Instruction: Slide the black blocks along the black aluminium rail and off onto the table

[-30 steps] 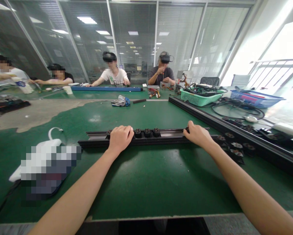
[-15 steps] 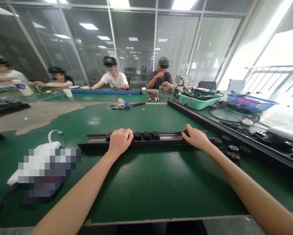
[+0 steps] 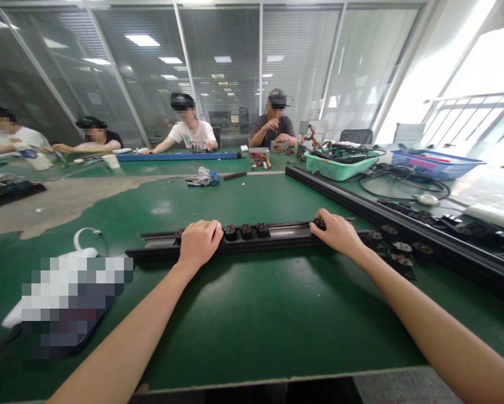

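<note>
A long black channel rail [image 3: 285,243] lies crosswise on the green table in front of me. Several square black socket modules [image 3: 246,230] sit in its trough, three of them plainly visible just right of my left hand [image 3: 199,241]. That hand is closed over the rail, its fingertips hidden behind the far side, and part of another module shows at its left. Near the rail's right end, my right hand [image 3: 338,231] pinches a dark socket module [image 3: 319,223] between thumb and fingers, at the trough. Bare metal lining shows between this piece and the row of modules.
A longer black rail [image 3: 352,205] runs diagonally at right, with loose modules [image 3: 402,247] beside it. Beyond stand a green basket [image 3: 340,167] of cables and a blue basket [image 3: 437,163]. A crumpled cloth [image 3: 202,177] lies ahead; a blurred pouch-like item [image 3: 75,303] is at left. Several people work opposite.
The view has swung slightly, shifting the scene a little leftward. Both hands keep about the same places on the rail. Another person's hand at the left edge has left the view.
</note>
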`<state>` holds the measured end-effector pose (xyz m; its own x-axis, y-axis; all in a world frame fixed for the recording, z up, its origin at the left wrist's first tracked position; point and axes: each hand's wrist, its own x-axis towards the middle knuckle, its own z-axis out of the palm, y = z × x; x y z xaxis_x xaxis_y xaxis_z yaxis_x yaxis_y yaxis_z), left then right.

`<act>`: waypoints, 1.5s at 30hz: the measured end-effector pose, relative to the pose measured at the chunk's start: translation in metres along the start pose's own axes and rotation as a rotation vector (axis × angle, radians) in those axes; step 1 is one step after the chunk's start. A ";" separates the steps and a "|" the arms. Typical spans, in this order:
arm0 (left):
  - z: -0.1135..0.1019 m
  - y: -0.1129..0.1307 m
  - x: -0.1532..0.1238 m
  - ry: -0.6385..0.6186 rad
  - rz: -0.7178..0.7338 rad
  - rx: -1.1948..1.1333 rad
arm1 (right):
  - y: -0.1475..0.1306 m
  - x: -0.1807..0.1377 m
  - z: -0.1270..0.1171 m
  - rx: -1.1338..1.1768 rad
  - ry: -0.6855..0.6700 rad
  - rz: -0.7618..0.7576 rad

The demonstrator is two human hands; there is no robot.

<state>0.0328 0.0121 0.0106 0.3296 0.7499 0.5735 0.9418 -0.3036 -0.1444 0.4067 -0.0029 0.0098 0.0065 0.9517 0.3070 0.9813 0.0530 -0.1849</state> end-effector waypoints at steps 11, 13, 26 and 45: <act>0.000 0.000 0.000 0.003 -0.002 0.011 | 0.009 0.003 0.003 0.003 0.029 -0.010; 0.001 0.000 0.000 0.004 0.002 0.010 | 0.013 0.004 0.005 0.014 0.044 -0.019; 0.000 0.000 -0.001 0.003 -0.007 -0.014 | 0.021 0.005 0.005 -0.003 0.039 -0.012; -0.001 0.002 0.000 -0.015 -0.024 -0.039 | 0.026 0.006 0.008 -0.041 0.056 -0.014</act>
<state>0.0344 0.0110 0.0110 0.3082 0.7659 0.5642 0.9463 -0.3077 -0.0992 0.4308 0.0065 -0.0005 0.0027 0.9324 0.3613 0.9885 0.0522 -0.1421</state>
